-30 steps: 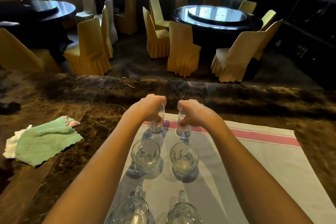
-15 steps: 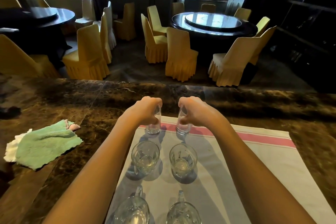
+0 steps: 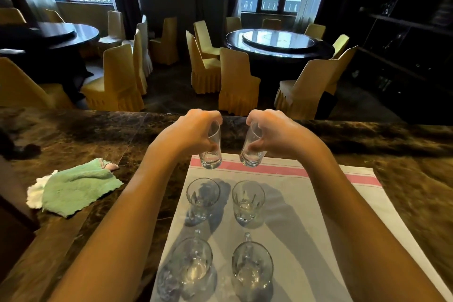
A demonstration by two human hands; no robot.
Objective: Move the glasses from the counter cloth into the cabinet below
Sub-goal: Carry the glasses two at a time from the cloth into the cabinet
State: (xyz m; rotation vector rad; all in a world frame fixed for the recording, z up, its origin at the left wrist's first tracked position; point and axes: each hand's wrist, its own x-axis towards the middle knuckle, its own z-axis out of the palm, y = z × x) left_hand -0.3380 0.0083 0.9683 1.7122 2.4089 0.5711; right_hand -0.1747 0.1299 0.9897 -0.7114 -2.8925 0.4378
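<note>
Left hand [image 3: 193, 131] gripping tall glass [image 3: 211, 152], right hand [image 3: 274, 132] gripping second tall glass [image 3: 252, 151], both above far edge of striped cloth [image 3: 306, 216] on counter [image 3: 98, 135]

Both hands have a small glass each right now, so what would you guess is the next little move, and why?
Probably draw both glasses back toward the body and lower them toward the cabinet, which is out of view. The left hand grips one small glass and the right hand another, both apparently raised above the striped cloth. Four glasses stand on it, so keep the carried ones above them.
</note>
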